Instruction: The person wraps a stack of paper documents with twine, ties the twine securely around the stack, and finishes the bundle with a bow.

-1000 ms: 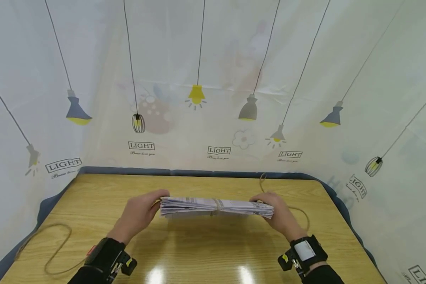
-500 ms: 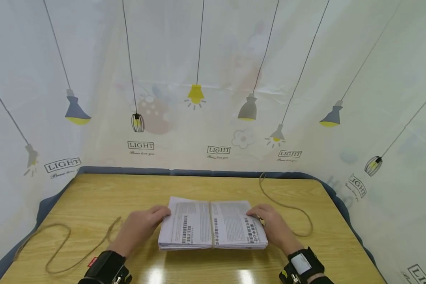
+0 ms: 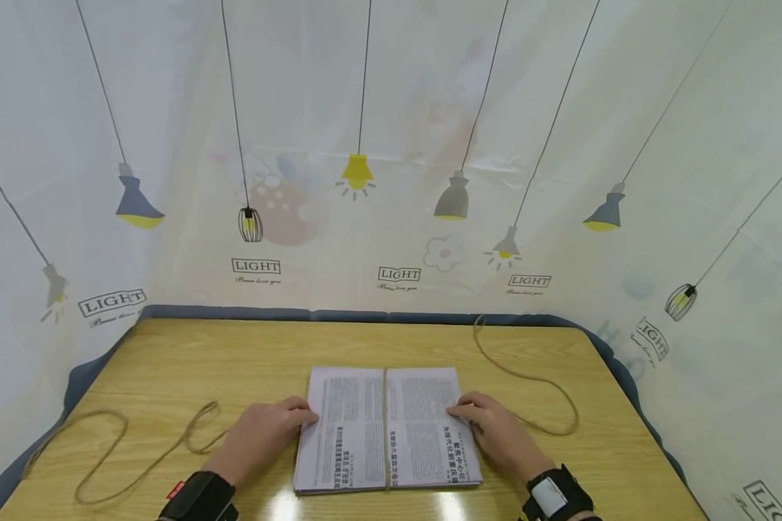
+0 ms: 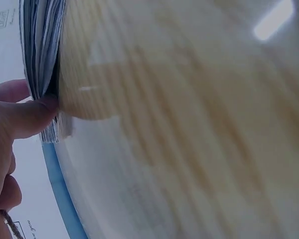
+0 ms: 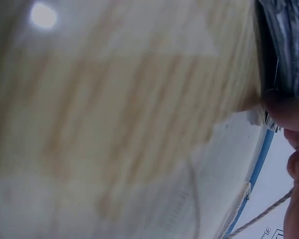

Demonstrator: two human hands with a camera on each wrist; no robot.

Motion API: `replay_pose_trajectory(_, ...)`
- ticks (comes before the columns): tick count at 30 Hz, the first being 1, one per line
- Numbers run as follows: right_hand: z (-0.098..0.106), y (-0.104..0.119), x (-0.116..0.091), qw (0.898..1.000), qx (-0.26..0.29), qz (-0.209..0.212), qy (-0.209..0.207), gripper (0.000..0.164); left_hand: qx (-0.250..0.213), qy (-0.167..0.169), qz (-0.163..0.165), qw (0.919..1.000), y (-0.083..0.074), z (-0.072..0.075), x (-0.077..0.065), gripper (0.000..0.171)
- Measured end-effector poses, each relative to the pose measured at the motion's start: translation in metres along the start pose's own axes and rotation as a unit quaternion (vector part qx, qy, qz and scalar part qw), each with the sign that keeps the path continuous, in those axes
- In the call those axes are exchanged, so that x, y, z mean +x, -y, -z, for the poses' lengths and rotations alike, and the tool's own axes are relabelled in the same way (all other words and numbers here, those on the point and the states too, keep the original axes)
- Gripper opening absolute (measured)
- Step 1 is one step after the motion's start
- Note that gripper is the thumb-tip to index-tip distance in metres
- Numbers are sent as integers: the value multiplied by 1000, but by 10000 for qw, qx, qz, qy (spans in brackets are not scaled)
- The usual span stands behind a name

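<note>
A flat stack of printed newspapers lies low at the table's front middle in the head view. A strand of twine runs across its middle from back to front. My left hand pinches the stack's left edge, with fingers on top; in the left wrist view the thumb presses the layered paper edges. My right hand holds the right edge the same way, and the right wrist view shows its thumb against the sheets.
A loose length of twine winds over the wooden table at the left, passing near my left forearm. More twine curves at the right, reaching the back edge. A lamp-printed curtain encloses the far sides.
The newspaper stack has tilted from edge-on to flat, its printed top now showing, and has come down toward me. Both hands moved with it, keeping their grip. Twine at the left became more visible.
</note>
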State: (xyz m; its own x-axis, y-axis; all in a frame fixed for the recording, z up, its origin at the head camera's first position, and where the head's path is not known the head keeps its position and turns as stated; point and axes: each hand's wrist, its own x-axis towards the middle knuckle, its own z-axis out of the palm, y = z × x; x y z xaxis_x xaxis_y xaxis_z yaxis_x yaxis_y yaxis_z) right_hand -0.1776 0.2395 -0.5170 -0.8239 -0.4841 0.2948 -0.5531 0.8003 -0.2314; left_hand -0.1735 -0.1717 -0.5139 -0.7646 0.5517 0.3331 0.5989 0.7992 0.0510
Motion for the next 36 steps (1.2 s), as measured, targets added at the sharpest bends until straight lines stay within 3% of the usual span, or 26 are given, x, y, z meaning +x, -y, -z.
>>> replay_pose_trajectory(6,3,-2,0,9972,354,-489,434,29,-124,290,267,9991,-1,0,-1,21)
replay_pose_trajectory(13,9,-9,-2,9823,1098,-1325,746,23,-425,281,691,9963,-3,4,-2,17)
replay_pose_trajectory(18,11,-11,-2,9824,1137,-1248,798,22,-329,338,925,9946,-4,3,-1,14)
replay_pose_trajectory(27,11,-11,-3,9833,982,-1261,871,24,-494,99,883,9948,-1,-1,-7,16)
replay_pose_trajectory(36,10,-13,-4,9781,954,-1608,915,22,-577,269,1212,9906,0,1,-8,17)
